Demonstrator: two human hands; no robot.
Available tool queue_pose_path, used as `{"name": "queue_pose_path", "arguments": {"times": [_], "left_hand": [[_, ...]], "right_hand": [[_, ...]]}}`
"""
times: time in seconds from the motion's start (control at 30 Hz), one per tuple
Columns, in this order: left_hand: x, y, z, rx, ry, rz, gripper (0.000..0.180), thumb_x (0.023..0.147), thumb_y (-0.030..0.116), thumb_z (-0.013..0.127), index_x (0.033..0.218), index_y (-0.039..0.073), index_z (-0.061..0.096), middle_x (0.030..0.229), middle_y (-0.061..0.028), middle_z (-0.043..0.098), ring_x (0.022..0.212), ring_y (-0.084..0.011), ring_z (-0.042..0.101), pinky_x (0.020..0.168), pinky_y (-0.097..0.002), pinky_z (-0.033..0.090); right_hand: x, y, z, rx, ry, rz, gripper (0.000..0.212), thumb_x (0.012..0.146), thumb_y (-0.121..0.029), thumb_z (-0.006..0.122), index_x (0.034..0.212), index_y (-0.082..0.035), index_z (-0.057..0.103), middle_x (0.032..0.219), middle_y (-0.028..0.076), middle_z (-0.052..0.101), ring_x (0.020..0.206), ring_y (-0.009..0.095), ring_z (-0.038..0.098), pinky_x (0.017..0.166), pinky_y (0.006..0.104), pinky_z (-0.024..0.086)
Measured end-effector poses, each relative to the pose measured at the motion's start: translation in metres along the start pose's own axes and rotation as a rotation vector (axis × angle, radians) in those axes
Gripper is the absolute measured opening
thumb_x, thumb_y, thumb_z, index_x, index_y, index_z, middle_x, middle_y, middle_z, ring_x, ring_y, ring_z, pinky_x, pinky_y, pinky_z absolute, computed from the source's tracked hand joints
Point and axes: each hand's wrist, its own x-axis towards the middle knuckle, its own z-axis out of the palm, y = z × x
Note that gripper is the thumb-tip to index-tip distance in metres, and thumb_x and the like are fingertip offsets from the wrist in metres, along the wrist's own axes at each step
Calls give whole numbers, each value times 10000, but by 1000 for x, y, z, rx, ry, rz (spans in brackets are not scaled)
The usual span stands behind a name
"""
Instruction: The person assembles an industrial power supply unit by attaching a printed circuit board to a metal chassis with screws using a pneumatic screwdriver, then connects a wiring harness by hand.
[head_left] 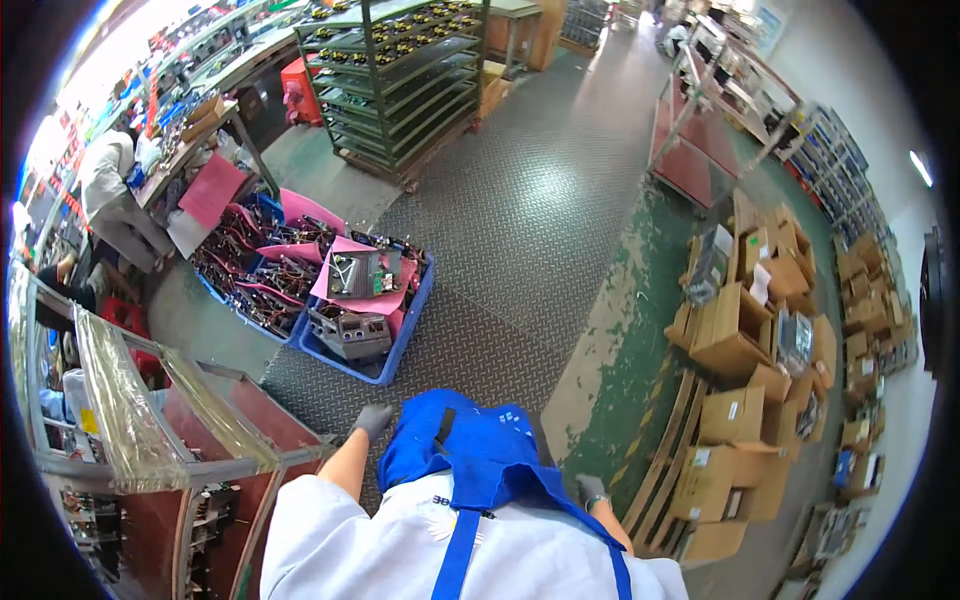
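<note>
My left hand (373, 420), in a grey glove, hangs beside my blue apron (420, 435), just short of the blue crates. My right hand (591, 488), gloved too, is low on the other side, nearest the wooden pallet slats. Nothing shows in either hand, and both are too small and blurred to tell how the fingers lie. Ahead to the left, a blue crate (392, 372) holds grey plastic housings (350, 333) and pink sheets (345, 247). Crates beside it are heaped with dark wired parts (285, 275).
A green multi-shelf rack (385, 110) stands ahead. Close on my left is a metal-framed cart (235, 465) with red-brown panels. Opened cardboard boxes (735, 330) line the right over wooden pallets (665, 450). A person (112, 195) bends at a bench. Metal floor plating (500, 250) runs forward.
</note>
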Motion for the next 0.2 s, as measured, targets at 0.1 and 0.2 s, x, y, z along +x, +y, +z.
{"name": "queue_pose_path", "arguments": {"times": [0.1, 0.2], "left_hand": [[107, 59, -113, -847, 73, -355, 385, 913, 379, 599, 894, 6, 691, 797, -105, 675, 751, -215, 620, 714, -390, 477], [192, 80, -185, -958, 111, -304, 450, 924, 407, 590, 1064, -9, 685, 855, -151, 692, 781, -258, 647, 746, -405, 499]], "right_hand": [[8, 39, -8, 633, 124, 549, 185, 877, -232, 562, 875, -63, 639, 780, 148, 684, 587, 275, 614, 511, 405, 451], [73, 69, -54, 814, 126, 795, 236, 863, -242, 574, 998, -61, 642, 827, 146, 711, 614, 266, 652, 504, 419, 480]]}}
